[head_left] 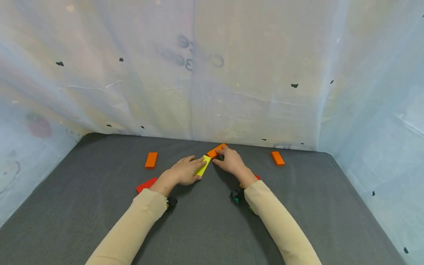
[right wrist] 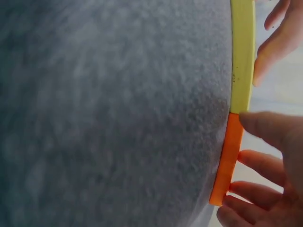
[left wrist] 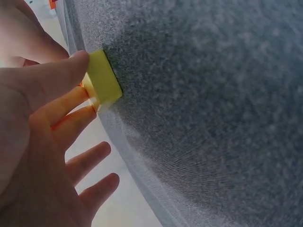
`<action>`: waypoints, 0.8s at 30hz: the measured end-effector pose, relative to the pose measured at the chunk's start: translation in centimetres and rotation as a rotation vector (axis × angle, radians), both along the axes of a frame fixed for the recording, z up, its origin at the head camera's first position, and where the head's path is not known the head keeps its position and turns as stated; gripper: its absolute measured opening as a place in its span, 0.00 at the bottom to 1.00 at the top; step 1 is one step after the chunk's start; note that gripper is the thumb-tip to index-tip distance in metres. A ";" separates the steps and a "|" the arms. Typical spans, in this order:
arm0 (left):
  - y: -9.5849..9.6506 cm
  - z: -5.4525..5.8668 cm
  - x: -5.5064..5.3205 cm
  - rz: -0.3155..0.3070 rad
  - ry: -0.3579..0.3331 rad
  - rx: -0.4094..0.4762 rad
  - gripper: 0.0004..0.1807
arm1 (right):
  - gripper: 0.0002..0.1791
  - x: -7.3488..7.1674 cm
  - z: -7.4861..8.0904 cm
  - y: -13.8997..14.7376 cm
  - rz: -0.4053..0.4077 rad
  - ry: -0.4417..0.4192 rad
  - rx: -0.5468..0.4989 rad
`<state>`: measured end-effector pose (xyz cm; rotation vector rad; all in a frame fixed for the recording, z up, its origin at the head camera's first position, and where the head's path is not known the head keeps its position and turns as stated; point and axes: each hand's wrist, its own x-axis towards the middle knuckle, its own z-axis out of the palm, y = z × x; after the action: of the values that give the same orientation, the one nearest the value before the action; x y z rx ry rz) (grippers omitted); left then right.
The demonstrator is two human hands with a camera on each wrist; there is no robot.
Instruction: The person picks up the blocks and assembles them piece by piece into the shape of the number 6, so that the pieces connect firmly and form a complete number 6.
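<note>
Over the grey cloth [head_left: 205, 228], the left hand [head_left: 185, 171] pinches a yellow block [head_left: 204, 166], its end touching an orange block [head_left: 215, 151] the right hand [head_left: 232, 162] seemingly grips; uneven pushing could skew them.

Before me, a sheet [head_left: 258, 73] (dark-spotted) hangs behind the cloth [head_left: 205, 224]. A red block [head_left: 146, 184] lies to my left, an orange block [head_left: 277, 158] to my right.
</note>
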<state>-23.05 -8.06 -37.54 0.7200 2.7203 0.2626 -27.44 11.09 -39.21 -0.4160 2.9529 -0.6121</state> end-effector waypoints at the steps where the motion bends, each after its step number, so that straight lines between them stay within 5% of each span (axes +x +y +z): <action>1: 0.0 -0.1 0.0 0.000 -0.004 0.002 0.33 | 0.31 0.1 0.1 0.1 0.015 -0.015 0.007; 10: -0.3 -0.2 -0.2 0.007 -0.040 0.021 0.31 | 0.34 1.6 1.5 2.2 0.176 -0.093 -0.006; 24: -0.6 -0.1 -0.4 -0.005 -0.052 0.030 0.30 | 0.34 3.2 2.5 5.7 0.247 -0.097 -0.013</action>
<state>-23.40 -8.71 -37.66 0.7175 2.6705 0.3168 -24.23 16.79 -36.72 -0.7165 2.7478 -0.6019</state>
